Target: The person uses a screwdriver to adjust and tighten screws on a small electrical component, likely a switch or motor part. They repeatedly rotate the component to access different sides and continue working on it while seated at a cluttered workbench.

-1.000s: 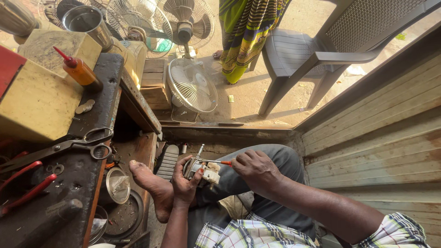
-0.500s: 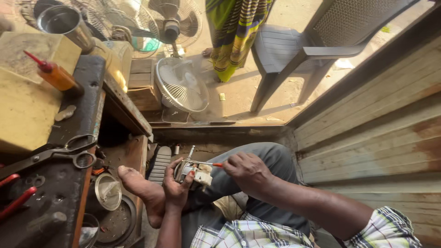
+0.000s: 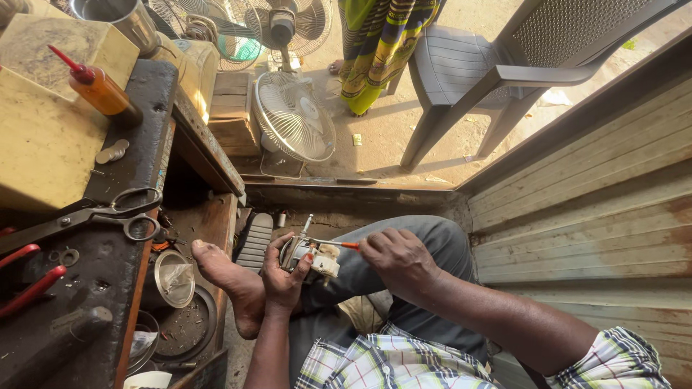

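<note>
Two forearms come up from 6 o'clock and meet over the lap: the left hand [image 3: 283, 277] is curled snug around a small motor [image 3: 311, 256], shaft poking toward 12, while the right hand [image 3: 398, 261] is bent at the wrist with fingers pinched narrow on a screwdriver [image 3: 344, 246] whose tip sits on the motor. It's tight in there, with a bare foot [image 3: 232, 282] touching the left hand at 9 o'clock, the bench [image 3: 108, 288] just past that, a plank wall [image 3: 591, 216] near at 3, and open ground only toward 12 by the fan [image 3: 294, 119] and chair [image 3: 490, 72].

packages: tan cardboard box [image 3: 43, 122] | upper left, on bench
</note>
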